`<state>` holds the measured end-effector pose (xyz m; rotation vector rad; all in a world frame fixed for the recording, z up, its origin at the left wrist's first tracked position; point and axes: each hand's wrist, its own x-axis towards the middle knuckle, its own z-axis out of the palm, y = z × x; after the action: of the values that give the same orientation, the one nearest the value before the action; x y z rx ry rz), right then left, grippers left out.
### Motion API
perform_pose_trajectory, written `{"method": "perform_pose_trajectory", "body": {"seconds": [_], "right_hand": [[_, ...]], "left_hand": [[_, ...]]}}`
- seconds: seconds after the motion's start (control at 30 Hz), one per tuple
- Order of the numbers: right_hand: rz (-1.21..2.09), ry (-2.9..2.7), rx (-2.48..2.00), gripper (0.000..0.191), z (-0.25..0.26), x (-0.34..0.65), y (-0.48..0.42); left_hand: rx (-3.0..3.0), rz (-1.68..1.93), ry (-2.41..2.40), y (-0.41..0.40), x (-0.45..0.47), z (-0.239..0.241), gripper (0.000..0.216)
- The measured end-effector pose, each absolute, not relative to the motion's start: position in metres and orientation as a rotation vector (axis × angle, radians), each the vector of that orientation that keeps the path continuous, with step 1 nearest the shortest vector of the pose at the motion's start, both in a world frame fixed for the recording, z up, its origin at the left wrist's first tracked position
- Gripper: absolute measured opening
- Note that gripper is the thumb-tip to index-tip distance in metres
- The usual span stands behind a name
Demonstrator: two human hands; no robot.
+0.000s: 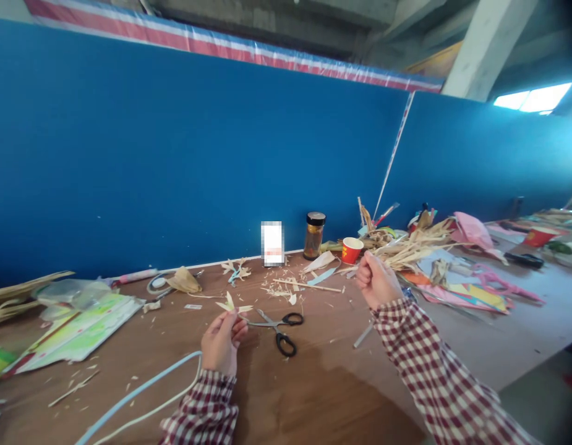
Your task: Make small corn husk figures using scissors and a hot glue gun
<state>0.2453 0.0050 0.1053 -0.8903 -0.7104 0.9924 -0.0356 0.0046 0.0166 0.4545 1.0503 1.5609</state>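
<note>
My left hand [222, 342] is closed in a pinch on a small pale straw piece [232, 305] with pointed leaves, held just above the brown table [313, 395]. My right hand [375, 279] is closed in a fist near a bundle of dried straw [413, 246] at the right; whether it grips strands of that bundle I cannot make out. Black-handled scissors [280, 327] lie open on the table between my hands. Both my sleeves are red-and-white check.
A red paper cup [350, 250] and a dark-lidded jar [314, 235] stand by the blue wall. Straw scraps [286, 287] litter the middle. Printed sheets [76, 330] lie at left, a pale blue cord [141, 386] at front left, pink and coloured papers [475, 287] at right.
</note>
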Motion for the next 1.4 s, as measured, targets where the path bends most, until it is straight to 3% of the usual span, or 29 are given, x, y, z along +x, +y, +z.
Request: {"method": "perform_pose_trajectory", "body": {"seconds": [0.17, 0.37, 0.53, 0.87, 1.2, 1.4], "right_hand": [[0.989, -1.103, -1.179, 0.029, 0.084, 0.213, 0.012], [0.552, -2.026, -1.342, 0.014, 0.04, 0.127, 0.028], [0.304, -2.416, -1.531, 0.02, 0.041, 0.07, 0.056], [0.445, -2.491, -1.599, 0.005, 0.039, 0.056, 0.08], [0.563, -2.214, -1.499, 0.009, 0.028, 0.071, 0.086], [0.636, -2.048, -1.419, 0.011, 0.034, 0.088, 0.058]], "left_hand": [[0.424, 1.821, 1.196, 0.012, -0.044, 0.01, 0.019], [0.575, 1.928, 1.422, 0.024, -0.055, -0.008, 0.026], [0.614, 1.928, 1.474, 0.026, -0.058, -0.011, 0.029], [0.575, 1.907, 1.413, 0.026, -0.053, -0.006, 0.028], [0.603, 1.845, 1.354, 0.022, -0.05, -0.001, 0.027], [0.698, 1.635, 1.181, 0.013, -0.038, 0.001, 0.038]]}}
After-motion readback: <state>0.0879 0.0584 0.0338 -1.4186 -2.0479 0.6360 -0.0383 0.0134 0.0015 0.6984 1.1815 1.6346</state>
